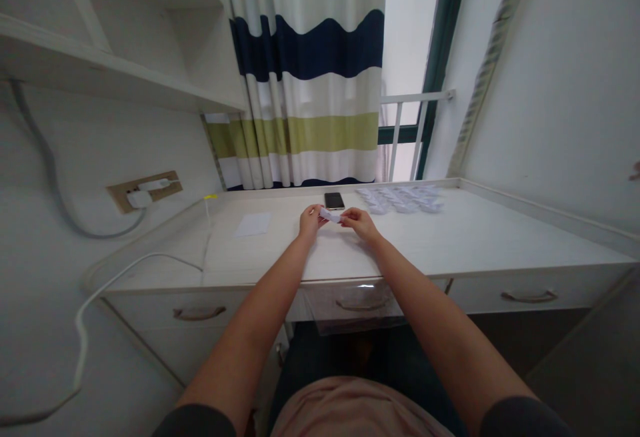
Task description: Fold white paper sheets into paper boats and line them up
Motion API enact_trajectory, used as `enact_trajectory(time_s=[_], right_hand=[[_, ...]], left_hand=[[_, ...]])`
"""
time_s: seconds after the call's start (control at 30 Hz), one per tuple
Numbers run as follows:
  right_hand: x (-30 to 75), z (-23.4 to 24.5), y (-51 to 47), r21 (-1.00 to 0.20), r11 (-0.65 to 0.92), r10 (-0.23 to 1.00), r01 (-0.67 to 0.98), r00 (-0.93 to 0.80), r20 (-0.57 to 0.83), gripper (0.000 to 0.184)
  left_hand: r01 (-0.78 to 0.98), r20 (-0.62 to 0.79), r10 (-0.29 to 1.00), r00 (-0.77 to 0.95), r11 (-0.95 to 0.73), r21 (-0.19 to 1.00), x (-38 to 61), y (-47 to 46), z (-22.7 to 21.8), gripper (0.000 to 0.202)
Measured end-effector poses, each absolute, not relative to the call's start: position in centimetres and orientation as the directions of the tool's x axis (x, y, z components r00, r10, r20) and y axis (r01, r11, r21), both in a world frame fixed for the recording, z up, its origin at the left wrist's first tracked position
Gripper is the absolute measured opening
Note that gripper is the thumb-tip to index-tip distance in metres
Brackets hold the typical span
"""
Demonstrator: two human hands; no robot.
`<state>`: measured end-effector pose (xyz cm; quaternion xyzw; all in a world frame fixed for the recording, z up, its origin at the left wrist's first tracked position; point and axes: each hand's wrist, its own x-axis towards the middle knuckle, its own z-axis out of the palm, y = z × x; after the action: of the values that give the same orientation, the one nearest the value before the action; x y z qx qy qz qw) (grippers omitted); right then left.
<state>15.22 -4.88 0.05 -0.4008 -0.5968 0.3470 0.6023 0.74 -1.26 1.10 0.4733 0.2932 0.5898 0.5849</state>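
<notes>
Small folded strip of white paper [330, 216], mid-frame above the desk; left hand [309, 219] pinches one end, right hand [361, 223] the other. Folding or shaping seems in hand; next move probably calls for steady fingertip pressure. Strip looks narrow, slightly bent; creases too small to read.

On my feed, daylight comes through the window [413, 23], its panes washed nearly white, while the space under the desk [500, 237] is murky. I see a faint shadow below the right hand [362, 225], glare on the plastic film [325, 315], wide-angle stretching toward the edges and softened detail.
</notes>
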Motion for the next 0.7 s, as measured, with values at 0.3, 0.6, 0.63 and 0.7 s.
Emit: enact_trajectory(time_s=[0.3, 0.6, 0.63, 0.7], right_hand=[[15.01, -0.27, -4.86, -0.871, 0.425, 0.897, 0.248, 0.014, 0.441, 0.031], [15.37, -0.05, -4.75, -0.904, 0.394, 0.914, 0.165, 0.032, 0.404, 0.032], [15.39, -0.04, -4.76, -0.903, 0.396, 0.913, 0.165, 0.036, 0.407, 0.033], [15.36, 0.02, -4.85, -0.899, 0.404, 0.909, 0.169, 0.038, 0.415, 0.033]], left_hand=[[-0.309, 0.266, 0.947, 0.182, -0.201, 0.929, 1.36, -1.74, 1.19, 0.018], [-0.488, 0.205, 0.970, 0.128, -0.119, 0.865, 1.05, -1.73, 1.47, 0.008], [-0.491, 0.208, 0.970, 0.129, -0.120, 0.863, 1.07, -1.73, 1.46, 0.009], [-0.481, 0.221, 0.967, 0.129, -0.134, 0.866, 1.13, -1.75, 1.42, 0.010]])
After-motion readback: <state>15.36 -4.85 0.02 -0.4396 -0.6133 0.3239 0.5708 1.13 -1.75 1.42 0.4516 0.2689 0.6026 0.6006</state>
